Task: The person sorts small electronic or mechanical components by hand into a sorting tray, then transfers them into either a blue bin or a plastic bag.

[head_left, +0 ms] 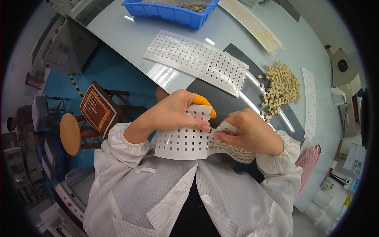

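Note:
In front of my chest I hold a white sheet [182, 155] punched with rows of square holes. My left hand [173, 112] is closed on its upper part, thumb on the near face. An orange finger cot [202, 103] covers one left fingertip. Close beside it, my right hand [250, 132] pinches a bent white flap [227, 127] at the sheet's right edge, where the material looks creased or torn. Below the right hand hangs a curved section [233, 152] set with small tan squares; its join to the white sheet is partly hidden by my fingers.
A perforated sheet [189, 59] lies across the table and a dark mat. Right of it is a pile of small tan-green squares [282, 83]. A blue bin [166, 14] stands far back. More sheets [252, 23] lie far right. Stools [70, 134] stand left.

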`<state>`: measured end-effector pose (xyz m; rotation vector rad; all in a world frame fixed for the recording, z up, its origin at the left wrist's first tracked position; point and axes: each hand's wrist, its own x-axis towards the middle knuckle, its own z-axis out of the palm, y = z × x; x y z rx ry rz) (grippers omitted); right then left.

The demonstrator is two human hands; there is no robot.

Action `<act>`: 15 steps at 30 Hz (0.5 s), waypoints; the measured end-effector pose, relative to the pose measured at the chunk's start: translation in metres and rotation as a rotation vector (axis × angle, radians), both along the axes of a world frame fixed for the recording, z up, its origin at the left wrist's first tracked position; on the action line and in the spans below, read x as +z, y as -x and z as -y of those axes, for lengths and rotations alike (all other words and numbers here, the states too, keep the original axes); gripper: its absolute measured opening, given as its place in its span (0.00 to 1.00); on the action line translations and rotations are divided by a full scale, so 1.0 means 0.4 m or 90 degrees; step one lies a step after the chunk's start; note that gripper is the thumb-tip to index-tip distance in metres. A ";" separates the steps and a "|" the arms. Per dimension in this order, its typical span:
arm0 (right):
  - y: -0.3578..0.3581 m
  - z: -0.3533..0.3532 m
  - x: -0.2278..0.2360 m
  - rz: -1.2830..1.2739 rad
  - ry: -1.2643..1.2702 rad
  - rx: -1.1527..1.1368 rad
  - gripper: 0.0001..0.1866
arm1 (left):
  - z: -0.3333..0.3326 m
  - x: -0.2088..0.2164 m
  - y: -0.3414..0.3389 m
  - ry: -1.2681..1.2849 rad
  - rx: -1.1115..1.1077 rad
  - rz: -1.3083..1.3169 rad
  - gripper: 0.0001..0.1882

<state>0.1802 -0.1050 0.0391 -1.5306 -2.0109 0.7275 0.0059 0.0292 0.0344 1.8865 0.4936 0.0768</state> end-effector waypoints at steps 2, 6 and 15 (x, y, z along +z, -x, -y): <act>-0.003 0.004 0.007 -0.001 0.007 0.000 0.12 | -0.004 -0.002 0.005 -0.017 0.009 -0.001 0.25; -0.003 0.003 0.019 -0.002 0.049 -0.027 0.13 | -0.005 0.006 -0.001 -0.041 -0.012 0.011 0.26; -0.125 0.149 -0.003 -0.206 0.284 -0.144 0.18 | 0.013 -0.054 -0.134 0.071 -0.217 0.092 0.23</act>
